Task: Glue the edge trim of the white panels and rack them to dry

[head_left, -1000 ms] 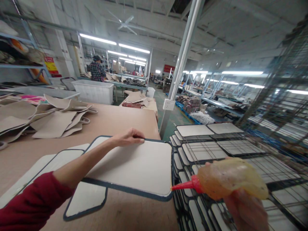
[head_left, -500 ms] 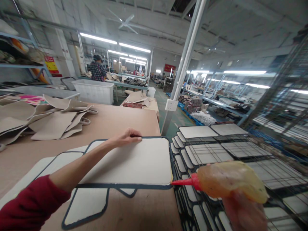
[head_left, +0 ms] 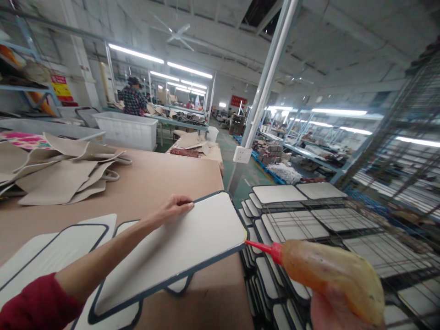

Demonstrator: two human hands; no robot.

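My left hand (head_left: 173, 207) grips the far edge of a white panel with a dark blue border (head_left: 178, 247), which is tilted over the brown table (head_left: 154, 176). My right hand (head_left: 340, 309) is wrapped round a soft amber glue bottle (head_left: 330, 272). Its red nozzle (head_left: 263, 248) touches the panel's right corner. My left sleeve is red. More white bordered panels (head_left: 51, 250) lie flat on the table under and left of the held one.
A wire rack (head_left: 309, 215) with several white panels stands right of the table. A pile of tan cut pieces (head_left: 65, 172) lies at the far left. A steel post (head_left: 264, 91) rises behind the table. Someone in a plaid shirt (head_left: 133, 98) works by a white tub (head_left: 127, 130).
The panel has turned and tilted under my left hand, so its right corner now meets the nozzle. The bottle has swung to point up and left.
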